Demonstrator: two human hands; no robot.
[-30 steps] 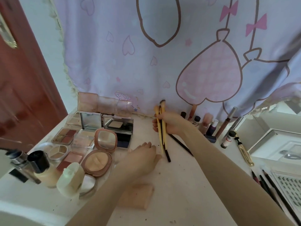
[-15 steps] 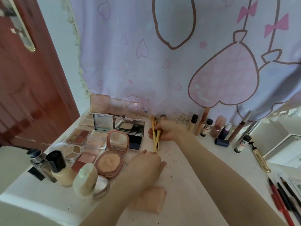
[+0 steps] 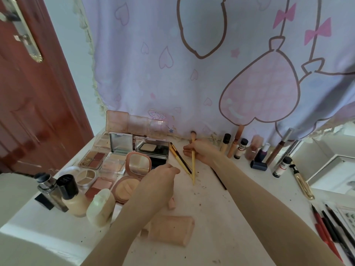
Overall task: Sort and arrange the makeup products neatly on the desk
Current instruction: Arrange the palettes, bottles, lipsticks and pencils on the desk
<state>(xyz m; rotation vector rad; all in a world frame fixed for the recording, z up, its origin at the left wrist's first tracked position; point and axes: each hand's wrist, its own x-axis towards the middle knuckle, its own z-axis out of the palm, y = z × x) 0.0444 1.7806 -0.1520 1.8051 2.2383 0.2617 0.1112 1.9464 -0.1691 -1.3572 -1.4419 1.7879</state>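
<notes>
Brush [image 3: 192,162] in right hand [image 3: 201,152], seemingly.

Soft, even daylight; faint shadows; slight overall blur; wide-angle bending at edges; glare on compact mirrors [image 3: 120,144].

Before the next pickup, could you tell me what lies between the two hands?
In the head view, two yellow brushes lie between left hand and right hand.

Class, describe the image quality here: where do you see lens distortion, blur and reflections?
Head view: wide-angle lens bends the door and curtain outward; pencils at the right edge smear; the round compact's mirror reflects pale light; daylight is soft, shadows faint.
</notes>
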